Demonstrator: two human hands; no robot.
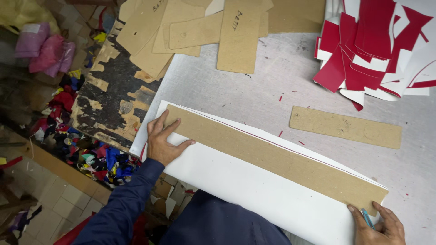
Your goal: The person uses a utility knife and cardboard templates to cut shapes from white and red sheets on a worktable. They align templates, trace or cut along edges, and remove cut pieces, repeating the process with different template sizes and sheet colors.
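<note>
A long brown cardboard strip (268, 156) lies slantwise along the upper edge of a white sheet (254, 190) with a thin red edge showing. My left hand (163, 140) presses flat on the strip's left end, fingers spread. At the strip's right end, my right hand (377, 224) pinches a small blue-tipped tool (367, 218) against the strip's corner.
A shorter cardboard strip (345, 127) lies on the grey table (254, 90) to the right. Red and white cut pieces (377, 50) pile at top right. Several cardboard templates (200, 31) lie at top. Coloured scraps (91, 154) litter the floor on the left.
</note>
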